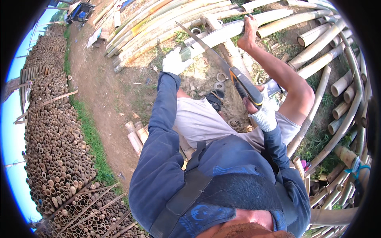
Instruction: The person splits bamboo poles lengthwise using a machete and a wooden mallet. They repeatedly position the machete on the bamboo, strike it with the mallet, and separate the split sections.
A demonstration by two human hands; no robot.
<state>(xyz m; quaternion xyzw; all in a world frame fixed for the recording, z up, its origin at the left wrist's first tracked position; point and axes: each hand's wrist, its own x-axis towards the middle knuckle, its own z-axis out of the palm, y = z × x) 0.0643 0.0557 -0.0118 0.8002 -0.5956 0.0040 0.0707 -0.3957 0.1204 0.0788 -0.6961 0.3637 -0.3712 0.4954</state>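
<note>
My right hand (263, 113), in a pale knit glove, grips the dark handle (247, 88) of a hand saw. The long curved saw blade (210, 50) points up and to the left, across the near end of a pale bamboo pole (226, 35). My bare foot (248, 32) presses on that pole, which lies over a thick wooden support (228, 51). At the pole's left end, my white-gloved left hand (174, 62) closes on a short greenish bamboo piece (185, 53). Whether that piece is still joined to the pole, I cannot tell.
Long bamboo poles (147, 31) lie beyond my hands, with more poles (317, 47) on the right. Cut bamboo rings (219, 85) litter the ground between my legs. A tall stack of bamboo lengths (59, 139) stands along the left, beside a dirt path (95, 83).
</note>
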